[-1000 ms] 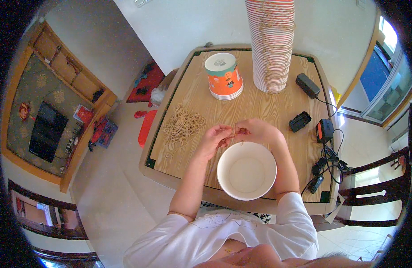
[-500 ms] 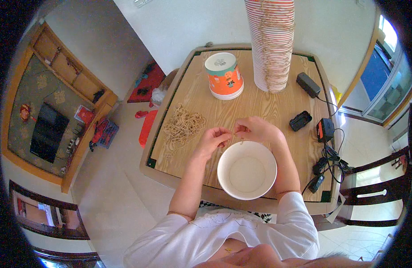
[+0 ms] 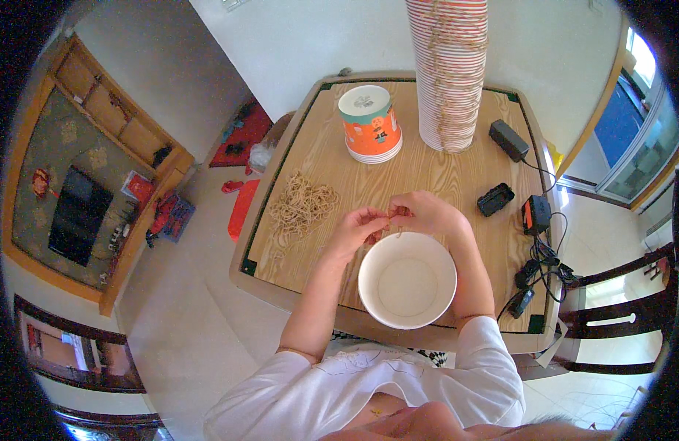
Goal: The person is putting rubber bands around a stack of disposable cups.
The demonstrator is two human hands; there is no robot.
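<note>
A white paper bucket (image 3: 407, 281) stands at the table's near edge, its open mouth facing up. Just beyond its far rim, my left hand (image 3: 360, 227) and my right hand (image 3: 425, 214) meet fingertip to fingertip. Both are closed in a pinch on a short bit of twine (image 3: 399, 234), most of it hidden by the fingers; a small piece shows against the rim. Left of my hands lies a loose heap of tan twine (image 3: 305, 204).
A tall stack of nested paper buckets (image 3: 448, 81) with twine bits down its side stands at the back. Left of it, a short stack of orange-and-green buckets (image 3: 372, 126) sits upside down. A black adapter (image 3: 508, 140), a black tray (image 3: 495, 199) and tangled cables (image 3: 543, 264) lie right.
My fingertips have drawn slightly closer together over the twine. The bucket and the heap have stayed in place.
</note>
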